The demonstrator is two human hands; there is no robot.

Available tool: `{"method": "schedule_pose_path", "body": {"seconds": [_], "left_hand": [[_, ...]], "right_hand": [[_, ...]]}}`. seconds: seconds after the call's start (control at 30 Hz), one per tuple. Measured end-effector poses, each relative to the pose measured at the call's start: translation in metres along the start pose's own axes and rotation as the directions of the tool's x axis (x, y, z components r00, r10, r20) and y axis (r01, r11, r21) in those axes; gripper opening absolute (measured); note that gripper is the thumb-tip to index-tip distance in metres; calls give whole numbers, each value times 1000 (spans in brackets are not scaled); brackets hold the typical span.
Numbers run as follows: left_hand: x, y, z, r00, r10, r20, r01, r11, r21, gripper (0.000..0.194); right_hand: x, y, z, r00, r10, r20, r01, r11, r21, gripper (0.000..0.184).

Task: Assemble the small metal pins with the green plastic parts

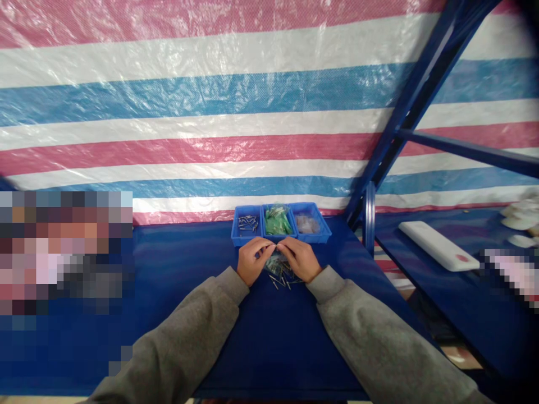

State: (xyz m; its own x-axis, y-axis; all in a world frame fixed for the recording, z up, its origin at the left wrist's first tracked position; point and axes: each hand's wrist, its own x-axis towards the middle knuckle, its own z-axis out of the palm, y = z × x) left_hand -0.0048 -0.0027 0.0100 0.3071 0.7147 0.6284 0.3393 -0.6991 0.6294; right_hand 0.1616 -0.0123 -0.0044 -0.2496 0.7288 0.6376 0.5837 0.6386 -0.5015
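Observation:
My left hand [252, 261] and my right hand [300, 258] meet over the blue table [252, 348], their fingertips pinched together on a thin, pale item too small to identify. Below my palms lies a loose pile of small metal pins [281, 278], partly hidden by my hands, with clear plastic among them. Just beyond my fingertips stand several blue plastic bins in a row. The left bin [246, 225] holds metal pins, the middle bin [277, 221] holds green items in a bag, and the right bin [308, 223] holds a clear bag of greyish parts.
A pink, white and blue striped tarpaulin [210, 112] hangs behind the table. Blue steel rack posts [404, 118] rise at the right. On a lower blue shelf [421, 292] lie a white slab [438, 245] and pale items [520, 219]. Pixelated patches cover both sides.

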Motion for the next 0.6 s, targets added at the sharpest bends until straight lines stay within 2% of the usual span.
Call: {"method": "schedule_pose_path", "body": {"seconds": [0.17,0.37,0.6], "left_hand": [[-2,-2,0,999,-31,-20,31,999,-38,24],[-1,-7,1,997,-70,-37,70,998,6,25],[-4,-5,3,990,-136,39,138,989,-45,23]], "right_hand": [[-1,2,1,1000,15,6,-14,999,-29,30],[1,-5,-6,985,40,-165,-41,999,-4,25],[1,-6,-5,999,-9,-36,11,999,38,22]]}}
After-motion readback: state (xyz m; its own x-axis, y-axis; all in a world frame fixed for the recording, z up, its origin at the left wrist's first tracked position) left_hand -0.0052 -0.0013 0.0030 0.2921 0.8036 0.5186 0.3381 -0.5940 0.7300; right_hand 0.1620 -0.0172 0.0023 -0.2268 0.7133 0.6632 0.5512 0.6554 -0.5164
